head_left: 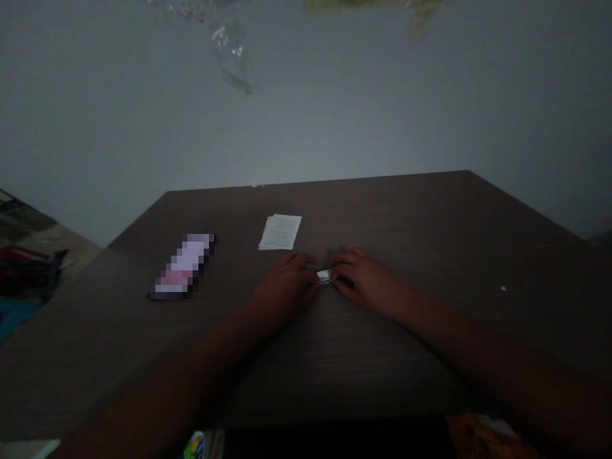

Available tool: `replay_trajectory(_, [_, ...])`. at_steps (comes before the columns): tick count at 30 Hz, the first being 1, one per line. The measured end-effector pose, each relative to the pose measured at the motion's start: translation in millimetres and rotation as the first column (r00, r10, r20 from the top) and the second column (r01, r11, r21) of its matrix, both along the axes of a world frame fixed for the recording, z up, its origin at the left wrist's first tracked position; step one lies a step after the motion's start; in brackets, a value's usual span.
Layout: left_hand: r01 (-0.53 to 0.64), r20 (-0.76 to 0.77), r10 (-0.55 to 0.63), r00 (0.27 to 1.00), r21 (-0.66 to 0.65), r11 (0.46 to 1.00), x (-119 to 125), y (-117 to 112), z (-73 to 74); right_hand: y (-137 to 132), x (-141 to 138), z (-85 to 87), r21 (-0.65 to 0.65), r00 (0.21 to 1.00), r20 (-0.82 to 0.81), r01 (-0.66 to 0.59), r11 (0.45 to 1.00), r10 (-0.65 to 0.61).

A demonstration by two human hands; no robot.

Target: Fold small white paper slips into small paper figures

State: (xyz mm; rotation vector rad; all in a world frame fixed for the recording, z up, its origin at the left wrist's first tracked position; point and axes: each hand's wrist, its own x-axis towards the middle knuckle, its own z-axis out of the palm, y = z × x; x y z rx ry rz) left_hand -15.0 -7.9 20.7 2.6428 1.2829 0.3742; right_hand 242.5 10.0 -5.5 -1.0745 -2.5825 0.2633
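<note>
Low over the middle of the table, a small white piece of paper (324, 275) spans the gap between my two hands. It appears folded or curved, with a thin edge along its near side. My left hand (289, 284) grips its left end, fingers closed around it. At the other end, the bent fingers of my right hand (364, 278) pinch the paper too. Much of it is hidden under my fingers. Just beyond my left hand lies a small stack of printed white sheets (280, 232), slightly fanned.
A phone (184, 266) with a lit, blurred-out screen lies on the left of the dark wooden table (430, 217). A tiny white scrap (503, 289) is at the right. The table's far edge meets a grey wall (335, 115), where a clear plastic bag (233, 54) hangs.
</note>
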Motion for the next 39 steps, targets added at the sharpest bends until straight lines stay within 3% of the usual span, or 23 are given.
replay_trajectory(7, [0.004, 0.007, -0.004, 1.0, 0.005, 1.0, -2.9, 6.6, -7.0, 1.5, 0.1, 1.4, -0.02, 1.0, 0.019, 0.014, 1.0, -0.014])
replay_trajectory(12, [0.051, 0.212, -0.043, 0.976, -0.031, 0.998, -8.1, 16.4, -24.2, 6.3, 1.6, -1.4, -0.039, 0.998, -0.067, -0.009, 0.999, 0.006])
replay_trajectory(16, [0.022, 0.296, -0.005, 0.955, -0.054, 0.998, -9.3, 15.1, -25.5, 4.4, 2.4, -1.2, -0.028, 0.988, -0.152, -0.041, 0.999, 0.036])
replay_trajectory(21, [0.029, 0.294, -0.002, 0.956, -0.09, 0.995, -10.7, 16.4, -27.6, -2.2, 2.8, 2.9, -0.021, 0.963, -0.259, -0.077, 0.997, 0.069])
replay_trajectory(27, [0.05, 0.266, -0.028, 0.964, -0.074, 0.996, -12.2, 19.2, -31.5, -3.6, 2.4, 0.0, -0.116, 0.953, -0.301, -0.079, 0.99, 0.041])
replay_trajectory(39, [0.087, 0.109, -0.079, 0.991, -0.069, 0.994, -8.3, 9.1, -13.0, -3.9, -4.2, -3.7, -0.135, 0.941, -0.337, -0.023, 0.991, -0.024])
